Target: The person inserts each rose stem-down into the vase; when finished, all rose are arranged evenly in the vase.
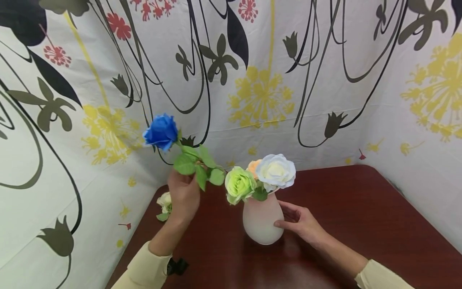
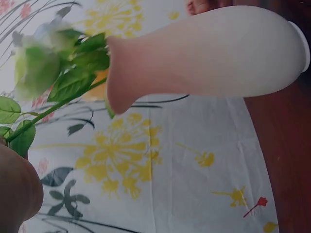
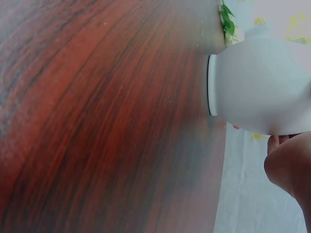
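Observation:
My left hand (image 1: pixel 185 198) pinches the stem of a blue artificial rose (image 1: pixel 161 131), just below its green leaves (image 1: pixel 185 162). The bloom tips up to the left, and the thin stem (image 2: pixel 60 103) slants to the vase's mouth in the left wrist view. The pink-and-white vase (image 1: pixel 263 220) stands upright on the table. In it are a light green rose (image 1: pixel 239 184), a pale blue-white rose (image 1: pixel 276 171) and a partly hidden orange flower (image 1: pixel 253 167). At the vase's right side my right hand (image 1: pixel 303 224) holds its body, thumb in front and fingers partly hidden behind.
A white flower (image 1: pixel 165 202) with green leaves lies at the table's left edge, partly behind my left wrist. A small black object (image 1: pixel 177 266) is by the left sleeve. Patterned cloth (image 1: pixel 216 100) hangs behind the dark red wooden table (image 1: pixel 346 200).

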The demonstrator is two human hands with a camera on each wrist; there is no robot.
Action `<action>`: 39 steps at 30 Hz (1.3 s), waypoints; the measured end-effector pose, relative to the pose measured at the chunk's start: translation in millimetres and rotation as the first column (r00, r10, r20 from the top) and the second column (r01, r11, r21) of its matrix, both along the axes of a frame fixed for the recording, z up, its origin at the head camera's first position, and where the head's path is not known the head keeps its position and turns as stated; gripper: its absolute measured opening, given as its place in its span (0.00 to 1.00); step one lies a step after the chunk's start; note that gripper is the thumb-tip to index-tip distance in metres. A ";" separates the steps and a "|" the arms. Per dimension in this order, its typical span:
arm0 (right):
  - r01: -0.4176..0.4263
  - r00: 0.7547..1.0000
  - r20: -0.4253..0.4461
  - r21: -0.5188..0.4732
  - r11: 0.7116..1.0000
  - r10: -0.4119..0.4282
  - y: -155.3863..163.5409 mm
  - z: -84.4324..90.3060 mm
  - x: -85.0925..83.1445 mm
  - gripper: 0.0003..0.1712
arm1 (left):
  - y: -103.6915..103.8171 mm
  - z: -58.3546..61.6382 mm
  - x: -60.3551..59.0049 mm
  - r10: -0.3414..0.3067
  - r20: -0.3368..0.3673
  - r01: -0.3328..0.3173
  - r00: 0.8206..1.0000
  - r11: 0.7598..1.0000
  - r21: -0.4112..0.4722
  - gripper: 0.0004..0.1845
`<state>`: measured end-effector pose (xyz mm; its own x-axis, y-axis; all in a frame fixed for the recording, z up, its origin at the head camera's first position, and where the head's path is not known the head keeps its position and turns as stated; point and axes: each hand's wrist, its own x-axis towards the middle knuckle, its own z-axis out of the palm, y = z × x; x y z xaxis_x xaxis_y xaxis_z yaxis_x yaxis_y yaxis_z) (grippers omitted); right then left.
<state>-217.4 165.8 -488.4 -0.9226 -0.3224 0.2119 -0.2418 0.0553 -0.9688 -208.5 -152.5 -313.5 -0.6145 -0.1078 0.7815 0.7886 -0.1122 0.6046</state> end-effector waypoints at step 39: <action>-0.024 0.999 -0.040 -0.009 1.000 0.024 0.0 -2.8 -2.0 0.39 | 53.5 -51.7 -0.1 0.128 -0.207 -0.225 0.970 0.794 -0.564 0.17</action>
<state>-219.3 165.8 -491.2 -0.9052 -0.3424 0.2519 -0.2818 0.0399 -0.9586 -208.6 -99.1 -365.2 -0.4999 0.2997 0.8126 0.8457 0.3710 0.3835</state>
